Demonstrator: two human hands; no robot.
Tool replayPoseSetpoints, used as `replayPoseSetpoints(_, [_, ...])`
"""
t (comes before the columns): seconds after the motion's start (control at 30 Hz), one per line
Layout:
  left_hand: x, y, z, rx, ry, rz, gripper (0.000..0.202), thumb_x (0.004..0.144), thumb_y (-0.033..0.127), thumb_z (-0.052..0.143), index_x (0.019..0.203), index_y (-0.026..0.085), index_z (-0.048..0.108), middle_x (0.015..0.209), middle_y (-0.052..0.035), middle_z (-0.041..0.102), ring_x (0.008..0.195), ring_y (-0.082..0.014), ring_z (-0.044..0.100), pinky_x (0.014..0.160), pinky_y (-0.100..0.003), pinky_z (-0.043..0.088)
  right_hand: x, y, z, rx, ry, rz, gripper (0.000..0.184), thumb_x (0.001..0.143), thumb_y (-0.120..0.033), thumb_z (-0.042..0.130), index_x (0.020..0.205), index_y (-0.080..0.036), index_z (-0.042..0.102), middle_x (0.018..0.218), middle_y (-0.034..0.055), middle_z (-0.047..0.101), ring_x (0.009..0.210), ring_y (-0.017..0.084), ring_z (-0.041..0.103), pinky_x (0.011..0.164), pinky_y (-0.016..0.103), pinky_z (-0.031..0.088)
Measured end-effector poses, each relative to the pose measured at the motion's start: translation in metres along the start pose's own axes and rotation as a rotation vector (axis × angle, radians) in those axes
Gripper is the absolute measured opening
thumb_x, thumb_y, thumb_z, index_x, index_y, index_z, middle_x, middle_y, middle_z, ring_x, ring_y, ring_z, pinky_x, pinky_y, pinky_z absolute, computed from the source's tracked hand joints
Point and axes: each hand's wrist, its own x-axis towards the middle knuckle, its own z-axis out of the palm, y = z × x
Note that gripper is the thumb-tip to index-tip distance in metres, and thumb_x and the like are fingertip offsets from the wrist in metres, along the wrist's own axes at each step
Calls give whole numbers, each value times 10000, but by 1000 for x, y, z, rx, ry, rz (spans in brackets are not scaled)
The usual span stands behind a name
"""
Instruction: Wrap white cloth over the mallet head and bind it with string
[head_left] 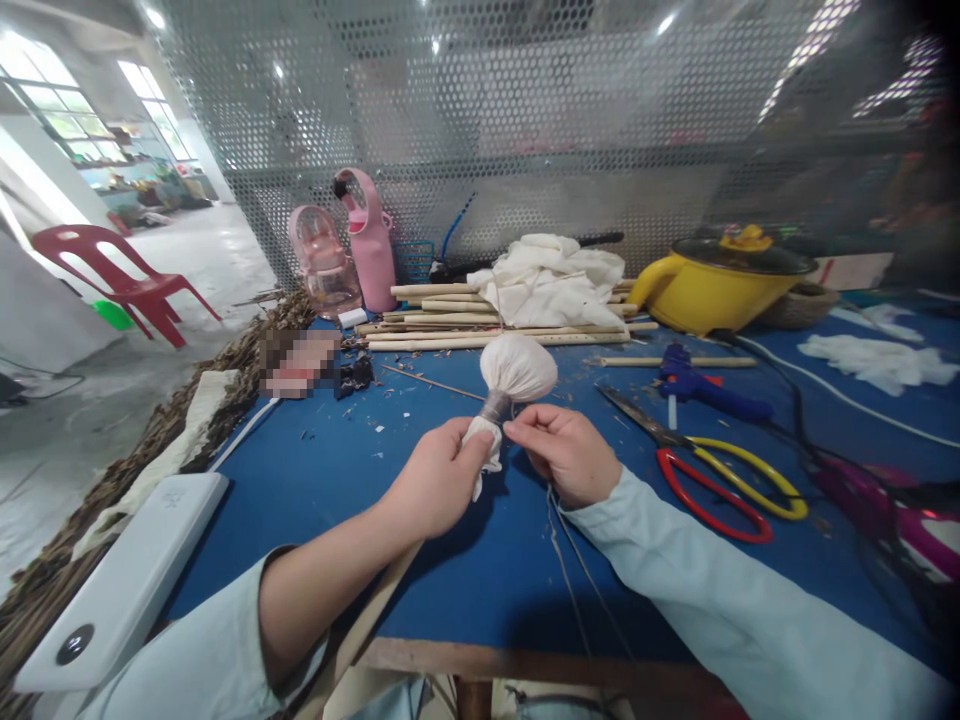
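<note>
A round white cloth bundle (519,367) sits near the middle of the blue table. Its neck is bound with grey string (496,404), and loose cloth (487,440) hangs below the binding. My left hand (437,478) is closed around this gathered cloth just under the binding. A pale stick (382,600) runs from beneath that hand toward the table's front edge. Beside the neck, my right hand (574,450) pinches the string between thumb and forefinger. Loose string ends (574,560) trail from it toward the table edge.
To the right lie scissors (697,450) with red and yellow handles, and a blue glue gun (712,395). Behind are pale sticks (450,335), crumpled white cloth (551,280), pink bottles (371,250) and a yellow pot (712,285). A white power bank (135,580) lies left.
</note>
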Motion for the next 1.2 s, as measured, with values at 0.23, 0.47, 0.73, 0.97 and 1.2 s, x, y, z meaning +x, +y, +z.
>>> replayPoseSetpoints(0.23, [1,6,2,-495,-213,-249,289,807,470,459,728,195,415,520,71,352,351,-43,274,324,-156,199,3,-1,3,199,-90,88,330,615,-417,728,679,-161,531,375,-102,314,308,29,188,295,184,110])
replayPoseSetpoints(0.47, [6,7,-8,-910,-732,-490,206,797,388,472,755,192,420,495,96,215,339,-28,108,276,-117,100,0,-4,-3,424,-368,242,447,632,-377,736,976,-163,548,497,-69,480,327,-1,130,303,144,57])
replayPoseSetpoints(0.73, [22,-15,-23,-592,-698,-383,420,697,482,619,924,139,536,758,-62,616,624,-165,602,516,-262,476,9,6,-4,473,-342,291,388,605,-358,759,849,-143,548,384,-137,240,341,3,59,309,141,29])
replayPoseSetpoints(0.97, [41,9,-18,-518,-313,-185,535,681,510,651,1062,157,526,901,-72,620,775,-172,608,689,-286,467,4,3,5,376,-319,258,386,569,-382,768,728,-152,503,385,-133,253,326,1,95,298,142,47])
replayPoseSetpoints(1.2, [27,11,8,-195,-464,-103,346,713,231,617,1022,151,484,760,-42,613,511,-110,553,520,-258,458,9,1,-2,310,-259,283,419,560,-437,752,731,-123,533,369,-97,360,291,4,169,282,150,74])
